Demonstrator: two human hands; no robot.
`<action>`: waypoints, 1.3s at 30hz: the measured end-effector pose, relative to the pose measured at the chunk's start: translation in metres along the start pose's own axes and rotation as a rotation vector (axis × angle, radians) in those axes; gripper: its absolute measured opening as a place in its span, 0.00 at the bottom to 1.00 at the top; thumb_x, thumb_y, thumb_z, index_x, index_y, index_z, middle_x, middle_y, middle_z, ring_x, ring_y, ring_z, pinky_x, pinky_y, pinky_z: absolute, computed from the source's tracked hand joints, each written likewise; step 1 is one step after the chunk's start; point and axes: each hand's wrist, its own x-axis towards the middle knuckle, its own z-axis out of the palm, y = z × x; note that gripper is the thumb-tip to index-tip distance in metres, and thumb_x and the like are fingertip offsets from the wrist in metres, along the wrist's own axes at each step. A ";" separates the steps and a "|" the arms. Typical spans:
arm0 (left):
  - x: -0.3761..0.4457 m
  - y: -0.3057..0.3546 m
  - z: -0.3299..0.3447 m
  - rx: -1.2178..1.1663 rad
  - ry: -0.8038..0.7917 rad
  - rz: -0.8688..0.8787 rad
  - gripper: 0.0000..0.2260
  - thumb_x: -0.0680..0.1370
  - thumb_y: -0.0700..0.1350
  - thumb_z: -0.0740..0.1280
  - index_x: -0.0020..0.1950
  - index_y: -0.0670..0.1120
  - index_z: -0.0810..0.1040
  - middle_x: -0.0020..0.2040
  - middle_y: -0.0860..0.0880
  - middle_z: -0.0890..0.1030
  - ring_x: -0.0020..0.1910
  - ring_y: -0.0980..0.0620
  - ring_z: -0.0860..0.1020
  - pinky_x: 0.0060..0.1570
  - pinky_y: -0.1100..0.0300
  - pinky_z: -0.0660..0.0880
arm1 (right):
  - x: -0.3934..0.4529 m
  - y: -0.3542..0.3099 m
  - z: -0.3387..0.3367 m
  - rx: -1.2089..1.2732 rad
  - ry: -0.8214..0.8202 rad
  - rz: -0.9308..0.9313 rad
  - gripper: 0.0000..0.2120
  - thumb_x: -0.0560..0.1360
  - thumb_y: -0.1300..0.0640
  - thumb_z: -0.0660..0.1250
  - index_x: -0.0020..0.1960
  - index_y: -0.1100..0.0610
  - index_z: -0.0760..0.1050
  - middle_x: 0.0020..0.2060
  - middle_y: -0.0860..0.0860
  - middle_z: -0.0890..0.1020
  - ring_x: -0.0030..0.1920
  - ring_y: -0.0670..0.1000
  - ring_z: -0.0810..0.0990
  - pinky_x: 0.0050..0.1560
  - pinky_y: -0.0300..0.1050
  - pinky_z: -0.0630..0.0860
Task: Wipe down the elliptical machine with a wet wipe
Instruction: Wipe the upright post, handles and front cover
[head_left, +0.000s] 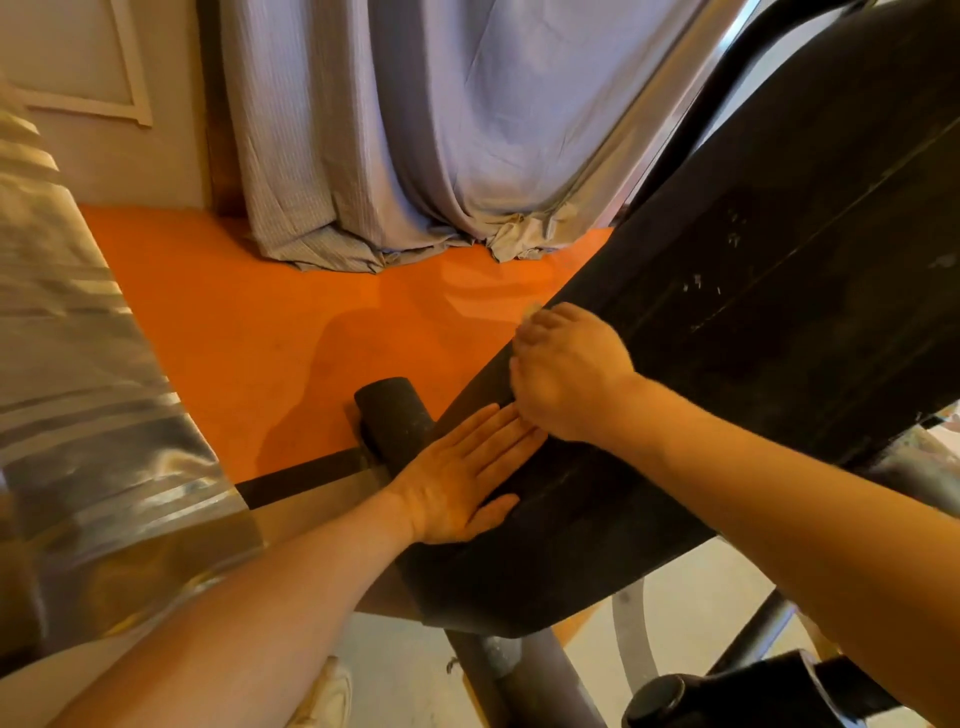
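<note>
The elliptical machine's big black housing slants across the right half of the view, dusty and scuffed. My left hand lies flat on its lower left edge, fingers straight. Just above it, my right hand is curled against the housing's left edge. A small pale bit of the wet wipe shows at its fingertips; the rest of the wipe is hidden under the hand. A black tube end of the machine's base sticks out beside my left hand.
Orange floor spreads to the left of the machine. Grey-blue curtains hang at the back and bunch on the floor. A shiny silver-covered object fills the left side. Machine bars and a black knob sit at the bottom right.
</note>
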 end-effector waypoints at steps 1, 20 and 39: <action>0.002 0.001 -0.002 0.025 -0.017 -0.012 0.27 0.84 0.55 0.41 0.80 0.44 0.48 0.78 0.41 0.59 0.76 0.43 0.56 0.77 0.55 0.44 | 0.004 -0.011 0.004 0.008 -0.038 -0.045 0.23 0.82 0.49 0.46 0.64 0.55 0.76 0.65 0.52 0.75 0.66 0.55 0.70 0.67 0.51 0.64; -0.003 -0.002 0.000 -0.078 0.018 -0.010 0.28 0.84 0.55 0.47 0.81 0.46 0.43 0.81 0.48 0.44 0.80 0.47 0.48 0.77 0.53 0.45 | -0.047 0.041 -0.024 0.032 0.018 0.199 0.27 0.83 0.49 0.39 0.78 0.58 0.51 0.78 0.55 0.54 0.78 0.53 0.48 0.76 0.49 0.41; 0.000 -0.002 -0.008 -0.067 0.021 -0.015 0.32 0.81 0.52 0.55 0.81 0.45 0.45 0.81 0.47 0.46 0.79 0.48 0.50 0.77 0.55 0.45 | -0.041 0.080 -0.022 -0.002 0.124 0.359 0.34 0.80 0.37 0.37 0.79 0.58 0.47 0.78 0.55 0.51 0.78 0.54 0.47 0.75 0.49 0.40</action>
